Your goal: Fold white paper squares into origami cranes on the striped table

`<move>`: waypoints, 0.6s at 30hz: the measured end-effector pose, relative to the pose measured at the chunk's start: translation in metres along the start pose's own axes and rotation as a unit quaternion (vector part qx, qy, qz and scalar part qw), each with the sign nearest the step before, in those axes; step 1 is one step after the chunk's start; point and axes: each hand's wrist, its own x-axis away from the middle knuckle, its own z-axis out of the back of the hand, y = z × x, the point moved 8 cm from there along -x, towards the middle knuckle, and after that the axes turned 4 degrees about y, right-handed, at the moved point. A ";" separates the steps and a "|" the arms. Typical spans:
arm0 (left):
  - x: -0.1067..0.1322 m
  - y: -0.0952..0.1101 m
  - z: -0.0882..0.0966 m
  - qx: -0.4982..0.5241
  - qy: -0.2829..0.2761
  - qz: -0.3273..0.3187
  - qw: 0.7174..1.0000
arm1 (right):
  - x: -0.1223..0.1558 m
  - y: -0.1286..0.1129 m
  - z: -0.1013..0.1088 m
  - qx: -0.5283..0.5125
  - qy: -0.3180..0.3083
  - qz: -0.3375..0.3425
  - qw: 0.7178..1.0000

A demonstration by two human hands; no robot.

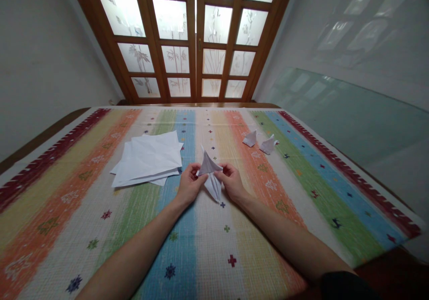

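Between my two hands is a white folded paper piece (211,185), with a pointed triangular flap standing up and a long narrow point toward me. My left hand (191,183) pinches its left corner, thumb in front and fingers behind. On the opposite corner, my right hand (232,181) grips the paper the same way, thumb pressed near the centre fold. The fingers behind the paper are partly hidden. Left of my hands lies a loose stack of white paper sheets (150,155). Two small finished-looking folded paper figures (250,138) stand to the far right.
A striped, patterned tablecloth (134,219) covers the table. Beyond its far edge are wooden doors (195,81) with frosted panes. Pale walls rise on both sides, and a greenish glass panel (335,108) leans along the right one.
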 end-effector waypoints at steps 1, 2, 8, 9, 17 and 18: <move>0.001 0.000 -0.001 0.006 -0.003 0.005 1.000 | 0.001 -0.001 -0.002 -0.001 -0.009 0.003 1.000; 0.002 0.000 -0.003 0.009 -0.007 0.009 1.000 | 0.001 -0.001 -0.003 -0.009 -0.017 0.002 1.000; 0.003 0.007 -0.004 -0.036 -0.018 -0.018 0.999 | 0.006 0.000 -0.014 -0.076 -0.067 -0.066 0.993; 0.003 0.007 -0.004 -0.044 -0.020 -0.021 0.999 | 0.006 0.000 -0.016 -0.079 -0.074 -0.071 0.992; 0.001 0.009 -0.002 -0.060 -0.014 -0.022 0.998 | 0.004 -0.012 -0.006 -0.017 -0.016 0.030 0.999; 0.001 0.009 -0.002 -0.058 -0.011 -0.022 0.998 | 0.004 -0.012 -0.006 0.001 -0.015 0.039 0.999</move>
